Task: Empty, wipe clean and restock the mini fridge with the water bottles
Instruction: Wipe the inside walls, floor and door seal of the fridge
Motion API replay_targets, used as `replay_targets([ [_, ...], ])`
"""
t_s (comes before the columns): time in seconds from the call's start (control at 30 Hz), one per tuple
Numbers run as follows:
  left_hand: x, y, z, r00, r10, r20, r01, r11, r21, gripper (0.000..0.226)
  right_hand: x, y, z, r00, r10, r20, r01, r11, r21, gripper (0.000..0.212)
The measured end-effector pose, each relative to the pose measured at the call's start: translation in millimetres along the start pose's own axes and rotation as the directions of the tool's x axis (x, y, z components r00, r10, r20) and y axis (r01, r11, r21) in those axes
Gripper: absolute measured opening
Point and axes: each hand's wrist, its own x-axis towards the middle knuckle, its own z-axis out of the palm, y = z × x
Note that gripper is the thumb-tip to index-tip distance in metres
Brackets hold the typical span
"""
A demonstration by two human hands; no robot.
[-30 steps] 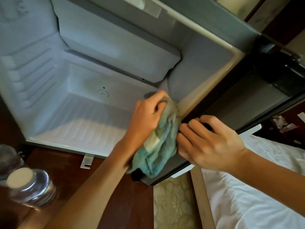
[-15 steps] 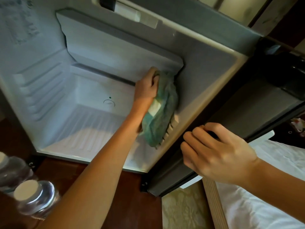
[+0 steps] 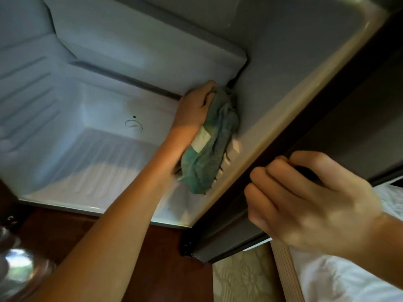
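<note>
In the fridge [image 3: 98, 166], your left hand [image 3: 194, 110] clutches the cloth [image 3: 209, 158], your right hand [image 3: 311, 203] grips its outer edge; the cloth's hanging tail could snag.

Wooden surface [image 3: 165, 258] carrying the mini fridge [image 3: 98, 171].
A blurred water bottle [image 3: 19, 269] is standing at its near left edge.

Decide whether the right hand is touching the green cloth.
Apart. Head view: the right hand grips the fridge's dark edge; the pale rim lies between it and the cloth in the left hand.
</note>
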Motion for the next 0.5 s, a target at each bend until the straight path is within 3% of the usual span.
replay_targets([
  [0.2,-50,23,-11,0.993,-0.108,-0.053,0.1,0.987,-0.127,0.024,4,-1,-1,1.0,0.024,-0.019,-0.024,1.0,0.013,0.028],
  [0.43,-99,57,-41,0.99,-0.035,0.133,0.086,0.911,-0.403,0.026,5,0,-4,0.999,0.031,0.016,-0.031,0.999,0.033,0.028],
  [0.5,-99,70,-30,0.965,-0.225,0.132,0.252,0.933,-0.255,0.026,5,0,-4,0.999,0.033,0.014,-0.033,0.999,0.038,0.028],
])
